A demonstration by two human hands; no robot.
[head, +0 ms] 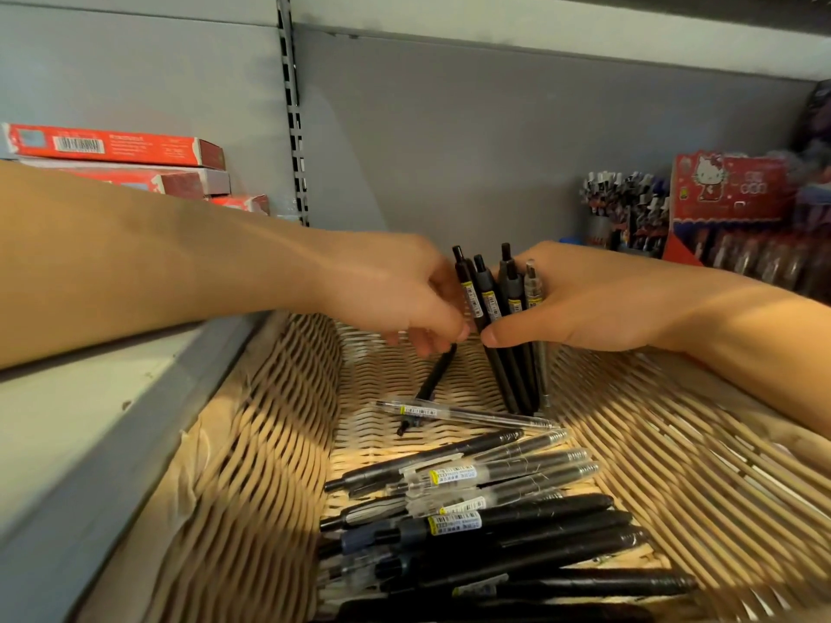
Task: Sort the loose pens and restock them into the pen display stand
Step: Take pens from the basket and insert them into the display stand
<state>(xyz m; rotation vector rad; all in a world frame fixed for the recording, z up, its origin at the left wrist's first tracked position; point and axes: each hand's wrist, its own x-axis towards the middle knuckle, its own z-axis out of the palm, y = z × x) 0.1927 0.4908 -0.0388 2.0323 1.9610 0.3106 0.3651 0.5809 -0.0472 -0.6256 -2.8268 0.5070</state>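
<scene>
Right hand point(580, 303) curled round upright bundle of black pens point(499, 299), tips stood on wicker basket point(252, 442) floor. Left hand point(395, 294) pinching one black pen point(434, 375) beside bundle, fingers closed on it. Sorting judged partly done: many loose pens point(472, 523) left lying nearer than hands. Pen display stand point(620, 209) beyond right hand, restocking not begun. Basket walls close on both sides; room open above.
</scene>
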